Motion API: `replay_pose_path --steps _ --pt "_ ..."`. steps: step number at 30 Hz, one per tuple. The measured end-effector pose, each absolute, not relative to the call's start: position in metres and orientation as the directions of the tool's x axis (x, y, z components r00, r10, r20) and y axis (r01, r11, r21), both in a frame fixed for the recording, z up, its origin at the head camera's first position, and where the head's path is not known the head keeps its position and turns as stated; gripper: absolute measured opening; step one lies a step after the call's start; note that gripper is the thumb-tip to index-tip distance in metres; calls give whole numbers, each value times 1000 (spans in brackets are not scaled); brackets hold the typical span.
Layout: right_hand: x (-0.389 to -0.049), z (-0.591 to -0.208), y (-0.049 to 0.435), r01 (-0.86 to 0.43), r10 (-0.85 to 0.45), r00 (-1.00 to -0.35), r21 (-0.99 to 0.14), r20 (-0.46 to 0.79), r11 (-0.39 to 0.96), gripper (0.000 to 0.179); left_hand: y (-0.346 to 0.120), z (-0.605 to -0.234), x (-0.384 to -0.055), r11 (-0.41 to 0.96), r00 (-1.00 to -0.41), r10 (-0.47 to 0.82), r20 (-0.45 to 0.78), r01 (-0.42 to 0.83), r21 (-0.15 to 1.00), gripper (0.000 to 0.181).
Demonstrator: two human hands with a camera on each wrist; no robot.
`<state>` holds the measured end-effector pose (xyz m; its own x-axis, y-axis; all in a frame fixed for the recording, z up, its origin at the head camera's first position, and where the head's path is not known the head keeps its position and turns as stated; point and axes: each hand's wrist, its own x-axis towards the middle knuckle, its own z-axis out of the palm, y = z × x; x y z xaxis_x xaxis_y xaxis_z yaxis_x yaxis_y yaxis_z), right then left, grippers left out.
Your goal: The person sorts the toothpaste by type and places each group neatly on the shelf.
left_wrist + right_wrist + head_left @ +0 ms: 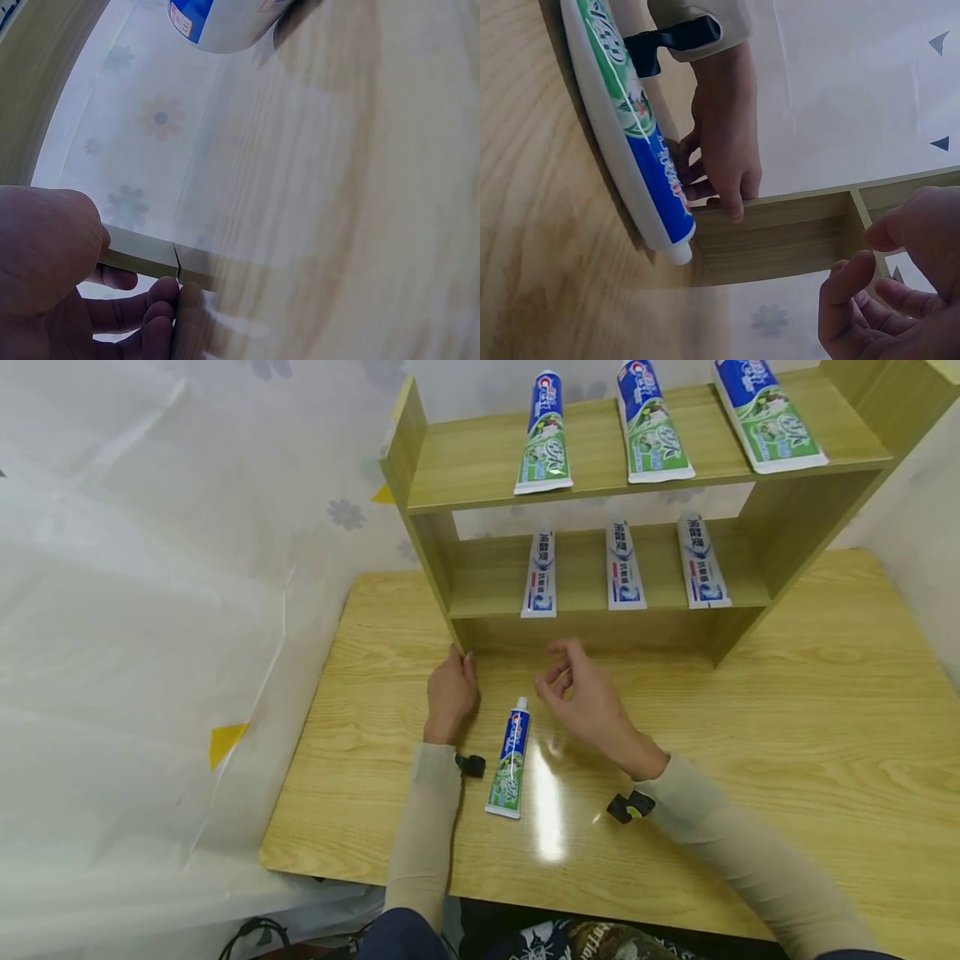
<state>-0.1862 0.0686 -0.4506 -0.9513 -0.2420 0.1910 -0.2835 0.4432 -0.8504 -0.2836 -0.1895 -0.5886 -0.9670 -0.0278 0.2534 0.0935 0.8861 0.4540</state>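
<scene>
My left hand (452,693) pinches the lower front edge of the left side panel of a wooden shelf (437,539). Its thumb and fingers lie on either side of that panel, as the left wrist view shows. Between my two hands, a blue and green toothpaste tube (510,764) lies on the table, its white cap pointing toward the shelf. My right hand (588,702) hovers right of the tube's cap, in front of the shelf's bottom opening. Its fingers are loosely bent, with nothing held; the right wrist view shows the same hand (900,292) beside the shelf.
On the top board stand several-coloured tubes, three blue and green toothpastes (651,431). The middle board carries three white toothpaste tubes (624,568). Beneath everything is a wooden table (825,710). A pale sheet-covered wall (135,635) runs along the left.
</scene>
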Motion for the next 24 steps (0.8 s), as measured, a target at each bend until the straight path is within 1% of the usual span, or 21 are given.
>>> replay_pose_path --steps 4,9,12,18,24 --pt "-181 -464 68 -272 -269 -949 -862 166 429 39 -189 -589 -282 891 -961 -22 277 106 441 40" --pt "-176 -482 64 -249 -306 -945 -867 119 432 38 -188 -590 -282 891 -954 -24 299 115 438 38" --pt "-174 -491 60 -226 -331 -941 -868 76 442 41 -190 -591 -282 893 -953 -25 301 114 436 37" --pt "-170 -505 51 -195 -353 -936 -839 4 508 52 -191 -594 -284 895 -951 -18 308 122 429 39" --pt "-167 -513 45 -177 -359 -932 -809 -45 560 55 -192 -596 -285 896 -945 -8 327 139 421 43"
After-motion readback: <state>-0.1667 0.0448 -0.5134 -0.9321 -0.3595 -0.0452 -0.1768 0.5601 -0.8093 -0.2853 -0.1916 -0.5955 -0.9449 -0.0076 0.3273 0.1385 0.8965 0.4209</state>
